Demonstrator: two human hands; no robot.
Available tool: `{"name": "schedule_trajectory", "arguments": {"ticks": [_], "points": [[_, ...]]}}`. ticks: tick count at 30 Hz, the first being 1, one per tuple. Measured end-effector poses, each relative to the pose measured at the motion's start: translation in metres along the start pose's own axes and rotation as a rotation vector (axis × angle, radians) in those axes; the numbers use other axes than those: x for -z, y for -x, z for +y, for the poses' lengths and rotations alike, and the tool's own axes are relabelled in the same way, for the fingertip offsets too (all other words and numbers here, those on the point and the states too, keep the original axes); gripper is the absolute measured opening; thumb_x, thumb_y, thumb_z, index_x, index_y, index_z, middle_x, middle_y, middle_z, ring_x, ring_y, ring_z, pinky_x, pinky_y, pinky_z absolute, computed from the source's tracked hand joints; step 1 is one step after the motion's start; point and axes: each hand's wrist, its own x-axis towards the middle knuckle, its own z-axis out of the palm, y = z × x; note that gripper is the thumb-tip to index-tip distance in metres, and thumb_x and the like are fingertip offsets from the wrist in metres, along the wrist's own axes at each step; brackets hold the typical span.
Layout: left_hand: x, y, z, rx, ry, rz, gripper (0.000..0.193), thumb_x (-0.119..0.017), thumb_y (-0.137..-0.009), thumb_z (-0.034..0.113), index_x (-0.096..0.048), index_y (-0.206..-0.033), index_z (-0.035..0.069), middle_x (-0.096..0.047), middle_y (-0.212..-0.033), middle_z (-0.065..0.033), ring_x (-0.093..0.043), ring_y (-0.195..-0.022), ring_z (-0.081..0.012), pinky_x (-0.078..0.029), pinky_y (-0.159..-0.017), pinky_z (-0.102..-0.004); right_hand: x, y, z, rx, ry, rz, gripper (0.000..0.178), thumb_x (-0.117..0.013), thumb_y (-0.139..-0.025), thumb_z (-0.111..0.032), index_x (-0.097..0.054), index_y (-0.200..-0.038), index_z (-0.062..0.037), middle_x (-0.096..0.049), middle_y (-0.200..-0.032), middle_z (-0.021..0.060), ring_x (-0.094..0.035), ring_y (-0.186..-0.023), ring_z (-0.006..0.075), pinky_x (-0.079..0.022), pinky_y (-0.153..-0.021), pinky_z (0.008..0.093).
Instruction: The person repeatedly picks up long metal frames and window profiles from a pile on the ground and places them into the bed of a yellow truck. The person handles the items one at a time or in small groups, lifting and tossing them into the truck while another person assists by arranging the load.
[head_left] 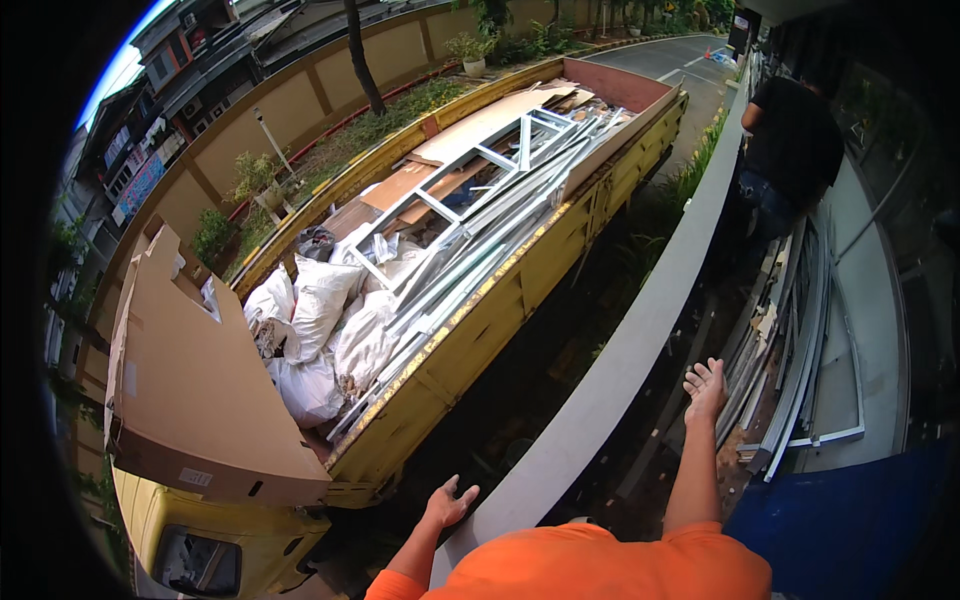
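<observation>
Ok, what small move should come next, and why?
Probably reach the right hand toward the metal strips: it looks empty and open, and they lie just beside it in view. The left hand looks empty too, near the pale wall top.

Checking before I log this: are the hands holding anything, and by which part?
Nothing is held: the left hand and the right hand are both open and empty.
</observation>
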Motion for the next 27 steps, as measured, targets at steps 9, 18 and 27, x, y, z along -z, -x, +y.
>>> {"name": "schedule_trajectory", "arguments": {"ticks": [9, 18, 27], "points": [[-0.029, 0.054, -0.055, -0.408, 0.301, 0.107, 0.079, -0.057, -0.102, 0.048, -0.036, -0.149, -0.012, -0.056, -0.14, -0.028, -0.054, -0.133, -0.03, -0.041, -0.11, -0.0366, 0.247, 0.129, 0.128, -0.143, 1.026, -0.16, 0.049, -0.061, -0.098, -0.046, -0.069, -0.115, -0.0017, -0.07, -0.085, 0.0094, -0.069, -0.071, 0.0224, -0.054, -0.062, 0.0365], [-0.034, 0.056, -0.054, -0.531, 0.162, 0.28, 0.08, -0.054, -0.102, 0.053, -0.04, -0.148, -0.011, -0.054, -0.141, -0.032, -0.052, -0.133, -0.0348, -0.04, -0.111, -0.039, 0.546, 0.36, 0.161, -0.757, 1.472, -0.461, 0.058, -0.063, -0.092, -0.051, -0.073, -0.108, 0.0035, -0.073, -0.105, 0.0234, -0.07, -0.102, 0.0359, -0.052, -0.088, 0.0444], [-0.091, 0.113, -0.041, -0.899, -0.336, 1.036, 0.077, -0.066, -0.095, 0.046, -0.041, -0.152, 0.001, -0.041, -0.153, -0.0278, -0.041, -0.139, -0.0456, -0.034, -0.114, -0.0541, 0.653, 0.325, 0.16, -0.591, 1.112, 0.016, 0.051, -0.067, -0.091, -0.046, -0.074, -0.105, 0.0021, -0.076, -0.098, 0.0174, -0.072, -0.09, 0.0326, -0.054, -0.084, 0.0397]]}}
